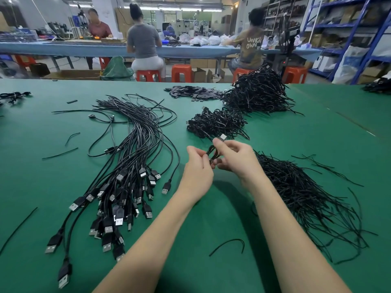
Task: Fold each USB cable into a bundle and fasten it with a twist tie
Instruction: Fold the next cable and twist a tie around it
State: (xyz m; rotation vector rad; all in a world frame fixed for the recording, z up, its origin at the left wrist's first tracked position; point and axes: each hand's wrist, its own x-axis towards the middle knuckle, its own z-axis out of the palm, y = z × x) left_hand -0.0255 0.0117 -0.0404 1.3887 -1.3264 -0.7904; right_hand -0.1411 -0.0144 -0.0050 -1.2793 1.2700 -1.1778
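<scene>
Both hands raised over mid-bench, working one folded black USB cable bundle [212,154] between them. Left hand [197,166] pinching the lower end of the folded loops; right hand [233,156] curled round the upper part, silver plug [222,137] protruding past the thumb. Twist tie on the bundle: cannot tell.

Left of the hands: loose sheaf of straight black USB cables [127,166], plugs fanned toward the near edge. Right, close under the right forearm: heap of thin black twist ties [306,197]. Just beyond the hands: small pile of tied bundles [215,123]; larger pile [258,92] near the far edge. Bare green bench mat [201,229] between the forearms, one curved stray tie [228,245] on it.
</scene>
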